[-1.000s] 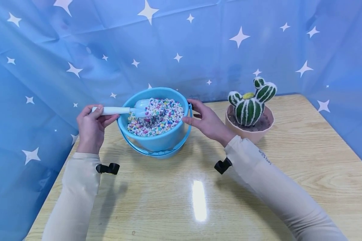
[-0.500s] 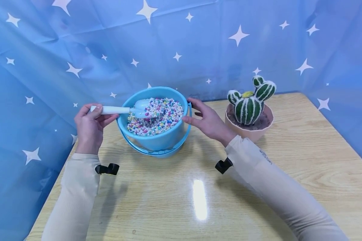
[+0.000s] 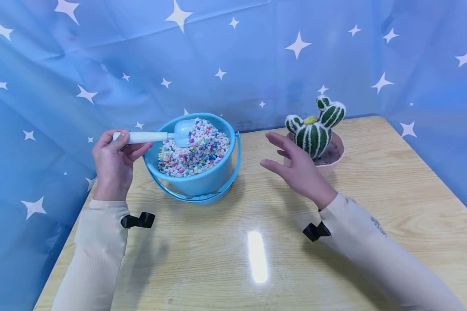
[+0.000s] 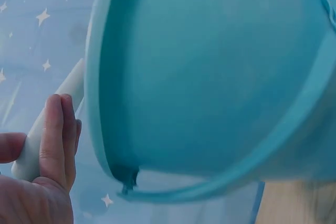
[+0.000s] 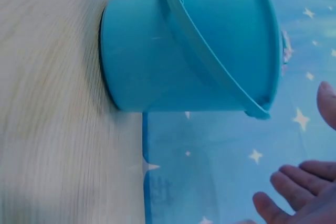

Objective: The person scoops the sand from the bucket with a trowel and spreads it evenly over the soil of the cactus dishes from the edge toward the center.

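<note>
My left hand (image 3: 113, 166) pinches the white handle of a scoop (image 3: 148, 137) between thumb and fingers. The scoop's light blue blade reaches over the left rim of a blue bucket (image 3: 208, 179) and carries some of the small multicoloured pellets (image 3: 194, 160) that fill it. In the left wrist view the handle (image 4: 31, 145) slants past the outside of the bucket's rim. My right hand (image 3: 297, 172) is apart from the bucket, off to its right, with thumb and fingers spread and nothing in them. From the head it overlaps a pink flowerpot (image 3: 328, 169).
The flowerpot holds a green cactus (image 3: 313, 138) with white fuzzy stripes. The bucket's handle (image 3: 202, 198) hangs down at its front. A wooden table (image 3: 202, 259) carries everything, and a blue star-patterned cloth (image 3: 257, 65) stands behind and to the left.
My right hand has let go of the bucket's right rim and moved right, towards the flowerpot. The loaded scoop has come up slightly in my left hand. The head view has shifted a little.
</note>
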The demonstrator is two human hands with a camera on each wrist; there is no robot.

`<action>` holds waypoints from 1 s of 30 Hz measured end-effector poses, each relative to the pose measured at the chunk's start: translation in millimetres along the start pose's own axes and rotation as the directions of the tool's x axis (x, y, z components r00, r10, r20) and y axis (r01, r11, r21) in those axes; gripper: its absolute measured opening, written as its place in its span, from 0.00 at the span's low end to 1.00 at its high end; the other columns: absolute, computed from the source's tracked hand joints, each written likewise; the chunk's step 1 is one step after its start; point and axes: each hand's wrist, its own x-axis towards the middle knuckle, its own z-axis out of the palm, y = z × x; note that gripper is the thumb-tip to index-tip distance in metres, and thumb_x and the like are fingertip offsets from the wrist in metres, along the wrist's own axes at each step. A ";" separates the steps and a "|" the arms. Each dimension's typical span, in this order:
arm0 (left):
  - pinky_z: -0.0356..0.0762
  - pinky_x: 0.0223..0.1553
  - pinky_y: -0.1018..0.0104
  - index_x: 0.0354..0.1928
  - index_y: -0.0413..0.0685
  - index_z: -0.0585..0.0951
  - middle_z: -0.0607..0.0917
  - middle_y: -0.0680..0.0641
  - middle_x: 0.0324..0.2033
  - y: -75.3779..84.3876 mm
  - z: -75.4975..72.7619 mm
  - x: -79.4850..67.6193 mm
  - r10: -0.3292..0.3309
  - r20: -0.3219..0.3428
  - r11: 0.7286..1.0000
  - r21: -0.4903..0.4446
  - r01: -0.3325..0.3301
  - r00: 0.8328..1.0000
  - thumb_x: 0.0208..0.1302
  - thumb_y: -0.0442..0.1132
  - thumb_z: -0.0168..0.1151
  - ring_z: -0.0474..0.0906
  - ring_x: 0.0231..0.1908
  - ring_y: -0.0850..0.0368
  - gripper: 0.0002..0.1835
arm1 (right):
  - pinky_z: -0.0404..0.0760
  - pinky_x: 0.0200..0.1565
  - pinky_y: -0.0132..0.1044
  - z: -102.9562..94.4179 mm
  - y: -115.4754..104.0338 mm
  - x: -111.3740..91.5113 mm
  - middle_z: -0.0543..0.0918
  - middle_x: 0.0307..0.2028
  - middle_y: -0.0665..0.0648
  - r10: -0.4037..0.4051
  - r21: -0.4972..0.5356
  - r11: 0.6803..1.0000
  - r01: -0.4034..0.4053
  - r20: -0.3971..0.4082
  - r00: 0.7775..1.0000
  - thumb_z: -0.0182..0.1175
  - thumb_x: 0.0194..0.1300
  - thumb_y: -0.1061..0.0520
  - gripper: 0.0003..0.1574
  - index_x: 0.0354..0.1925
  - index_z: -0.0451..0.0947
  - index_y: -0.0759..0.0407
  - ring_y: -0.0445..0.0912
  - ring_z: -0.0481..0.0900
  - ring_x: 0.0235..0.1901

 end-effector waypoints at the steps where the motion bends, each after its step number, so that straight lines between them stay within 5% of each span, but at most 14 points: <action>1: 0.84 0.43 0.51 0.40 0.31 0.74 0.79 0.36 0.38 0.2 1.3 -0.4 0.002 0.006 1.000 -0.004 -0.002 1.000 0.68 0.31 0.61 0.86 0.31 0.44 0.09 | 0.66 0.68 0.47 -2.2 0.3 -3.2 0.62 0.71 0.50 -0.008 0.008 1.000 0.008 -0.005 1.000 0.63 0.69 0.44 0.43 0.74 0.58 0.51 0.48 0.60 0.69; 11: 0.86 0.42 0.52 0.38 0.32 0.73 0.77 0.36 0.41 -2.2 20.6 -2.9 -0.003 0.005 1.000 -0.004 0.003 1.000 0.70 0.31 0.59 0.86 0.29 0.45 0.07 | 0.68 0.65 0.50 -29.2 -6.2 -25.5 0.68 0.68 0.55 -0.015 0.027 0.999 0.018 -0.087 0.996 0.64 0.69 0.53 0.37 0.72 0.63 0.53 0.52 0.65 0.66; 15: 0.85 0.42 0.52 0.39 0.33 0.72 0.76 0.36 0.40 -5.8 29.6 -3.4 -0.010 0.013 1.000 0.016 0.010 1.000 0.71 0.31 0.57 0.86 0.29 0.46 0.06 | 0.74 0.60 0.40 -43.3 -2.9 -38.7 0.72 0.65 0.56 -0.017 -0.019 1.000 0.013 -0.182 0.983 0.63 0.70 0.56 0.31 0.68 0.68 0.56 0.52 0.71 0.60; 18: 0.85 0.43 0.53 0.39 0.34 0.72 0.76 0.36 0.39 -10.5 36.4 -3.4 -0.022 0.028 0.999 0.038 0.021 0.999 0.73 0.32 0.55 0.86 0.29 0.46 0.06 | 0.76 0.55 0.29 -54.2 4.0 -47.6 0.77 0.59 0.57 -0.053 -0.034 0.998 0.046 -0.274 0.960 0.62 0.70 0.59 0.23 0.61 0.73 0.62 0.48 0.75 0.55; 22: 0.85 0.44 0.53 0.40 0.35 0.72 0.77 0.37 0.39 -18.6 45.6 -3.6 -0.044 0.064 0.996 0.074 0.039 0.997 0.74 0.32 0.53 0.87 0.30 0.48 0.05 | 0.78 0.49 0.25 -72.1 18.3 -54.3 0.81 0.48 0.57 -0.083 -0.013 0.996 0.085 -0.428 0.900 0.61 0.70 0.64 0.13 0.51 0.76 0.68 0.43 0.79 0.47; 25: 0.85 0.45 0.54 0.40 0.36 0.71 0.78 0.37 0.38 -23.6 52.3 -3.7 -0.055 0.091 0.994 0.104 0.046 0.994 0.75 0.32 0.52 0.87 0.31 0.48 0.04 | 0.78 0.48 0.23 -88.5 32.8 -53.0 0.80 0.48 0.55 -0.059 -0.003 0.998 0.066 -0.496 0.866 0.60 0.71 0.62 0.15 0.53 0.75 0.66 0.42 0.78 0.47; 27: 0.85 0.45 0.54 0.41 0.37 0.71 0.79 0.37 0.38 -25.9 56.4 -3.8 -0.060 0.102 0.991 0.128 0.047 0.993 0.75 0.32 0.52 0.87 0.31 0.48 0.04 | 0.76 0.51 0.22 -98.9 43.5 -49.8 0.77 0.53 0.55 -0.021 0.002 1.000 0.025 -0.474 0.880 0.58 0.72 0.59 0.20 0.59 0.71 0.64 0.42 0.76 0.53; 30: 0.84 0.45 0.54 0.41 0.37 0.71 0.79 0.36 0.40 -28.4 61.9 -4.1 -0.070 0.110 0.988 0.145 0.053 0.991 0.75 0.33 0.52 0.87 0.32 0.48 0.05 | 0.71 0.58 0.22 -110.0 58.5 -44.1 0.68 0.64 0.60 0.052 -0.010 0.998 -0.059 -0.349 0.936 0.56 0.74 0.55 0.31 0.70 0.60 0.63 0.46 0.67 0.65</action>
